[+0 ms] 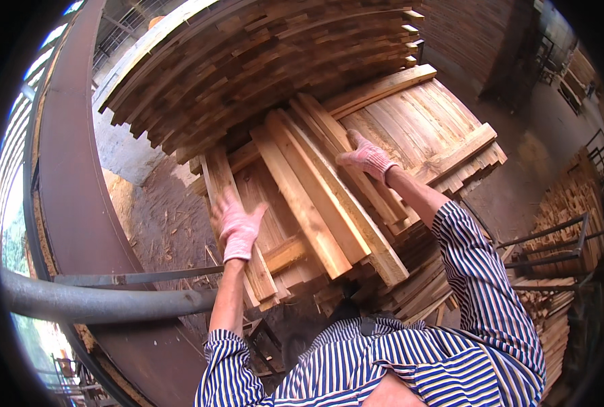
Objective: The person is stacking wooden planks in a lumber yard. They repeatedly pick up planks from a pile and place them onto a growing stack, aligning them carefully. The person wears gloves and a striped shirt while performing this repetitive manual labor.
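Towering beyond loose planks (300, 203): board stack (261, 68); grey pipe (112, 300) left.

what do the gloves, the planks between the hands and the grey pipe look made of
Gloves: probably knitted fabric, pinkish, matt, with ribbed wrists. Planks: wood, seemingly sawn and unvarnished, showing grain. Grey pipe: likely metal, perhaps painted, given its dull, scuffed sheen.

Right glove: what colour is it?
The right glove is pale pink, seen best in the head view.

A grey pipe (112, 300) crosses a brown beam (75, 149) at left, a metal rack (546, 259) standing at right.
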{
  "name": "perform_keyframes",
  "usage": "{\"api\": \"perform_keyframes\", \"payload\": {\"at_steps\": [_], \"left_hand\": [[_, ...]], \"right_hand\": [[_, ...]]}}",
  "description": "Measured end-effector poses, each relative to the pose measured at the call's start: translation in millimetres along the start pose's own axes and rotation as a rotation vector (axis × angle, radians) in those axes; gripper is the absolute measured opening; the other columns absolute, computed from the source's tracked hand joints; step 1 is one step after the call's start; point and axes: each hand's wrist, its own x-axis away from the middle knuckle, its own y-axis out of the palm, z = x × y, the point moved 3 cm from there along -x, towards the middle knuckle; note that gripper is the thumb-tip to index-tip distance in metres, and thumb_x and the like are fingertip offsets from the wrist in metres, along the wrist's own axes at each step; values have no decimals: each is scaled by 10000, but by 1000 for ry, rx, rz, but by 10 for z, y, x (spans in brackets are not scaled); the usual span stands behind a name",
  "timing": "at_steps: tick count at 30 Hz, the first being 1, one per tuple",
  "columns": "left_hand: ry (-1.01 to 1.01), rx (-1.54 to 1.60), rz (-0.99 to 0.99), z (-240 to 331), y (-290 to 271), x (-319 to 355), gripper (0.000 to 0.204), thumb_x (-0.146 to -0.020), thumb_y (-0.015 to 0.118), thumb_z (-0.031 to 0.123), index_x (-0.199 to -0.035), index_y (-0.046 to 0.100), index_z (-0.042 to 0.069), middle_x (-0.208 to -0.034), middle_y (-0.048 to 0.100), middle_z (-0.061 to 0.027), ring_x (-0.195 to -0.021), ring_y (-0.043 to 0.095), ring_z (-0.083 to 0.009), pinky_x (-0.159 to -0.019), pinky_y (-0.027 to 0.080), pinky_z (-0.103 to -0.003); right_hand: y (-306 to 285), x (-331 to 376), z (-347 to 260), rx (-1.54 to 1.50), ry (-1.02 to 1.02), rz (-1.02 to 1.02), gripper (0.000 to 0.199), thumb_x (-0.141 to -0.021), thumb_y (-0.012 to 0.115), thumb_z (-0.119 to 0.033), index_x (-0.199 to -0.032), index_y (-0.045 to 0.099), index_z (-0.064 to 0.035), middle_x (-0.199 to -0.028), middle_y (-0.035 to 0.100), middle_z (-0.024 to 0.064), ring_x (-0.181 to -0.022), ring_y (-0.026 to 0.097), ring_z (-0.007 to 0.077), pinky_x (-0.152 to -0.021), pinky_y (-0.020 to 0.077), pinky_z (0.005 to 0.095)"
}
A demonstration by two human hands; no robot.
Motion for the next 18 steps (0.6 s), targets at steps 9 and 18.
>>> {"api": "perform_keyframes", "payload": {"at_steps": [9,18], "left_hand": [[-118,149,-11,-568,489,-220,1084,-795,787,434,-1589,161,45,-1645,191,-233,-1493,271,-420,-1204,320,-465],[-142,106,18,-612,465,-176,1076,-789,783,452,-1579,165,60,-1646,161,-240,-1510,215,-440,-1197,322,-504]], "right_hand": [[-774,353,-186,847,167,143,852,-805,759,-282,-1536,376,-70,-1218,651,229,-976,635,288,-833,529,450],[805,638,-612,351,-33,69,479,-990,537,-317,-1390,444,-70,-1061,658,264,-921,661,374,-850,549,502]]}}
